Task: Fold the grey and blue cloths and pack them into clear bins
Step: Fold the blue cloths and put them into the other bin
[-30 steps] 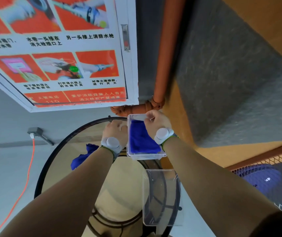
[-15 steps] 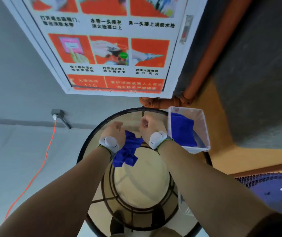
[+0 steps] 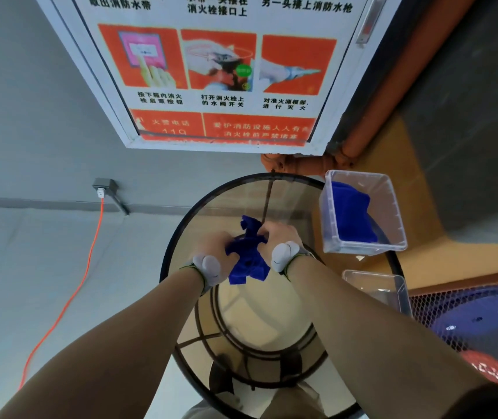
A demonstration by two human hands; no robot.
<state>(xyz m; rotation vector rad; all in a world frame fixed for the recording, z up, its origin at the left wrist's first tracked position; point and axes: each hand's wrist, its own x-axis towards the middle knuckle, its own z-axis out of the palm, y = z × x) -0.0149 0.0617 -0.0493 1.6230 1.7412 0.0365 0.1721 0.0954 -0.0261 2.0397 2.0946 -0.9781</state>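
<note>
Head view: both hands [image 3: 243, 247] around crumpled blue cloth [image 3: 246, 261].

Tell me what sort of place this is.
Probably a utility corner or corridor of a building: a fire-hose instruction poster, an orange-brown pipe running below it, and a round glass table used as a makeshift workbench.

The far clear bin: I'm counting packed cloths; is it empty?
No, a folded blue cloth lies inside the far clear bin.
</note>
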